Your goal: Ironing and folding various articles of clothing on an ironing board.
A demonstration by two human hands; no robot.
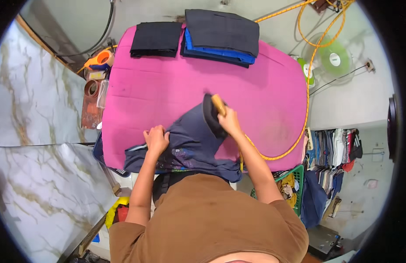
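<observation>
My right hand (230, 122) grips the wooden handle of a dark clothes iron (210, 115), whose soleplate edge rests over the far end of a dark blue garment (193, 131). A yellow patterned cord runs from near the iron across the right side. My left hand (157, 139) holds the garment's cloth between its fingers, left of the iron. Coloured print shows on the garment's near part, and its lower edge hangs at the padded pink ironing surface (163, 85) near my body.
At the far edge lie folded black cloth (156, 38) and a stack of folded dark and blue garments (222, 33). An orange tape dispenser (102, 59) stands left. A green fan (334, 59), a green basket (300, 187) and hanging clothes (334, 148) are right.
</observation>
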